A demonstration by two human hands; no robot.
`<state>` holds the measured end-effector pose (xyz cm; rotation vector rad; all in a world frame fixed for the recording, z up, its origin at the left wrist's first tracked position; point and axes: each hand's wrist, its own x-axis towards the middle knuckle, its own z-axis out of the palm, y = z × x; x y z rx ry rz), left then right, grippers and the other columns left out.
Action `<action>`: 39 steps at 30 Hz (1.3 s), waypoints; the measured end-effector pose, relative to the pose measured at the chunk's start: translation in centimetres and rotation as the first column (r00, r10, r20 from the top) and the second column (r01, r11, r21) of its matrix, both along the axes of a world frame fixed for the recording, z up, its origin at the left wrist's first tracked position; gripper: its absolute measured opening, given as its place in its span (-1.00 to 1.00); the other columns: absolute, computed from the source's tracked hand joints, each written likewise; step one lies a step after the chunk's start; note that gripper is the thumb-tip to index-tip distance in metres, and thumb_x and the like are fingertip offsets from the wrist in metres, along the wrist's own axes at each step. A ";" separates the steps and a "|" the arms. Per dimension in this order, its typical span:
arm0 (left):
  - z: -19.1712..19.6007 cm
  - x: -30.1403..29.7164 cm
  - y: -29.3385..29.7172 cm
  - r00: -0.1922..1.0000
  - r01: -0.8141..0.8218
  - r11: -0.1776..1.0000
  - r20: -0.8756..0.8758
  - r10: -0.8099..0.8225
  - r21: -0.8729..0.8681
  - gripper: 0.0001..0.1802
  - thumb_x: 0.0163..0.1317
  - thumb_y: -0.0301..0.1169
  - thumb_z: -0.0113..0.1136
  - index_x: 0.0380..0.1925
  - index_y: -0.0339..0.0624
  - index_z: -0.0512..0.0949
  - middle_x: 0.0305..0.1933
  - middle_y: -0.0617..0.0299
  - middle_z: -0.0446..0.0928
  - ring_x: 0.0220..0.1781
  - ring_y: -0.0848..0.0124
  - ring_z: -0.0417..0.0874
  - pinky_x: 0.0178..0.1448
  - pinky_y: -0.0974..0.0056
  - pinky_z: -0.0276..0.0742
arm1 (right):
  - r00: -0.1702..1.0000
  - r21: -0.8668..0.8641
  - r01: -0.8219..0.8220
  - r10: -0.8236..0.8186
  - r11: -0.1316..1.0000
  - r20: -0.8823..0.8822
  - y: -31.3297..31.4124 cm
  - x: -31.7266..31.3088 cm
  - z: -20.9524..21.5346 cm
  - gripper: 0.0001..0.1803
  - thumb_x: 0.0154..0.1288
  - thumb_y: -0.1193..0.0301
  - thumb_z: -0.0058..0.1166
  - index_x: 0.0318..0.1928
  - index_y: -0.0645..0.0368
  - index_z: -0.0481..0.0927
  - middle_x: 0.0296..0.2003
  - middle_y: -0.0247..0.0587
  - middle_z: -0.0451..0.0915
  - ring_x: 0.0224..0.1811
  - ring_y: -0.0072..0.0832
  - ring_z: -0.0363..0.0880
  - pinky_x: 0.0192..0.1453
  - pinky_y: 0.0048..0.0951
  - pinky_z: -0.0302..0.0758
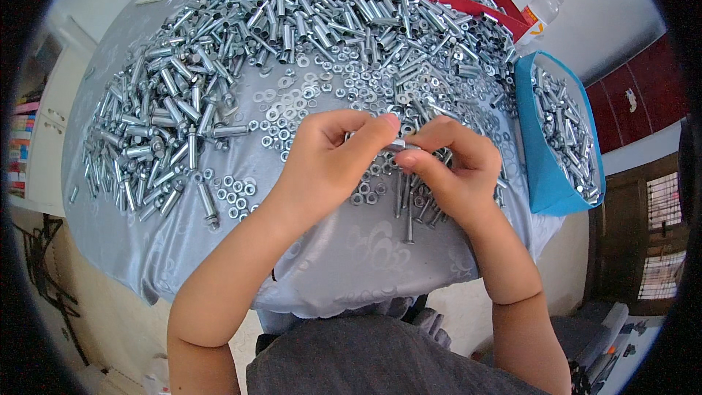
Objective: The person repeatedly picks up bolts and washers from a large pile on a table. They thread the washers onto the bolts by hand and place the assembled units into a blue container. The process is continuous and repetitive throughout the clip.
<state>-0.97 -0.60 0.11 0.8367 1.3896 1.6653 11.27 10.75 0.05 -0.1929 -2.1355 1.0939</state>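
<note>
My left hand (325, 161) and my right hand (462, 172) meet over the middle of the table. Both pinch a short silver anchor bolt (395, 145) between thumb and fingers; much of it is hidden by the fingertips. Below my hands lie long thin bolts (409, 212), some pointing toward me. Hex nuts (275, 134) are scattered beside my left hand, with flat washers (291, 102) just beyond them. A second small cluster of nuts (232, 197) sits by my left forearm, next to a single sleeve anchor (206, 201).
Metal sleeves (292, 18) heap across the far side. Sleeve anchors (172, 113) pile up at the left. A red box (512, 20) and a blue fabric bin (541, 175), both full of metal parts, stand at the right. A plastic bottle (543, 9) is behind them. Grey cloth (351, 241) covers the table.
</note>
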 end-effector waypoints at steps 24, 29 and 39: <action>0.9 -2.1 0.1 0.914 -0.302 0.952 0.267 0.305 -0.055 -0.59 0.15 -0.22 -0.14 -0.82 -0.01 0.06 -0.81 0.44 0.01 -0.79 0.62 -0.03 -0.69 0.42 -0.05 | 0.958 0.385 0.068 -0.167 0.920 0.231 0.9 -1.0 -1.0 -0.89 -0.02 0.44 0.14 -0.43 0.20 0.59 -0.52 -0.23 0.49 -0.45 -0.31 0.46 -0.35 -0.36 0.37; 1.1 -1.9 0.1 0.909 -0.331 0.943 0.254 0.331 -0.045 -0.63 0.14 -0.26 -0.16 -0.81 -0.03 0.09 -0.80 0.43 0.03 -0.79 0.62 -0.01 -0.69 0.42 -0.04 | 0.915 0.516 0.097 -0.280 0.851 0.290 0.2 -1.1 -0.9 -0.90 -0.05 0.41 0.14 -0.46 0.12 0.61 -0.53 -0.28 0.43 -0.41 -0.34 0.41 -0.29 -0.32 0.32; 0.8 -2.2 -0.2 0.924 -0.373 0.923 0.127 0.360 0.098 -0.66 0.15 -0.27 -0.11 -0.76 -0.07 0.16 -0.76 0.42 0.10 -0.78 0.64 0.04 -0.68 0.44 0.00 | 0.853 0.671 0.030 -0.369 0.741 0.369 -0.9 -1.6 -0.3 -0.87 -0.04 0.37 0.11 -0.41 0.05 0.62 -0.53 -0.32 0.40 -0.40 -0.38 0.41 -0.31 -0.34 0.31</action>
